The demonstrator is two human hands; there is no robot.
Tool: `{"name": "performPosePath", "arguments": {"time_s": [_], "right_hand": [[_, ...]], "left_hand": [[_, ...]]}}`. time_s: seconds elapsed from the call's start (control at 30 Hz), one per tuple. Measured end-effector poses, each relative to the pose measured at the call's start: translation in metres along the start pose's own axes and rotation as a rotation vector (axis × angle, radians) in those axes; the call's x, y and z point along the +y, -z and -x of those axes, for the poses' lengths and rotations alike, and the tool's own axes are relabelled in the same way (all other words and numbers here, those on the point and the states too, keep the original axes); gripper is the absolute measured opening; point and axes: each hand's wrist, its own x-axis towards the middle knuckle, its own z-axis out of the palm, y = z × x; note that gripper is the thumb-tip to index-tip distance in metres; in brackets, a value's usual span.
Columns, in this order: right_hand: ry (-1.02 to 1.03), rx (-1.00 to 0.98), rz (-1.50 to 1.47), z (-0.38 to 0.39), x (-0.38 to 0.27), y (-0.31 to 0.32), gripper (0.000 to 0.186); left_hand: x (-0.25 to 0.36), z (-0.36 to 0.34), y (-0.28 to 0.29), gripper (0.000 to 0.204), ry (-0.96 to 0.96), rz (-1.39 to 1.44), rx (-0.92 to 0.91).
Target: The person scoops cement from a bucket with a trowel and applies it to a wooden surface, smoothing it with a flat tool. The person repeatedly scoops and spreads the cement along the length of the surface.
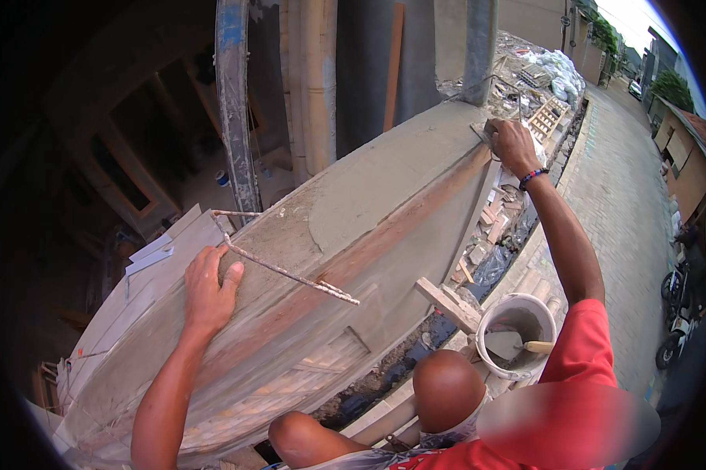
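My right hand (514,147) is closed around the grip of a plastering trowel (479,131), mostly hidden beneath it. The tool lies against the far right edge of a ledge coated with smooth, wet-looking grey mortar (400,168). At the near left, my left hand (209,290) rests on the rough, bare part of the same ledge, thumb apart and holding nothing. Its fingertips are close beside a bent, mortar-crusted rebar clamp (290,274) lying across the ledge.
A white bucket (486,356) with mortar and a wooden-handled pointing trowel (510,345) stands beside my right knee. Metal posts (239,102) and bamboo poles (314,86) rise behind the ledge. Rubble (517,74) lies beyond; a paved lane (619,196) with parked motorbikes (674,313) runs right.
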Motion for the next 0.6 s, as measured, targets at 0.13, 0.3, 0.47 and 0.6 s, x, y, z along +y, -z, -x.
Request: {"name": "performPosePath", "arguments": {"time_s": [0.13,0.3,0.47,0.6], "right_hand": [[-0.075,0.124,0.039,0.026,0.043,0.028,0.028],[-0.164,0.089,-0.254,0.011,0.024,0.040,0.037],[-0.133,0.085,-0.226,-0.037,0.038,-0.015,0.036],[-0.055,0.025,-0.281,-0.042,0.001,-0.024,0.034]], "left_hand": [[0.002,0.000,-0.001,0.049,-0.002,-0.011,0.013],[0.001,-0.001,-0.003,0.049,-0.003,-0.026,-0.023],[0.008,0.000,0.002,0.050,0.011,-0.030,-0.013],[0.013,0.001,-0.001,0.053,0.062,-0.030,-0.045]]}}
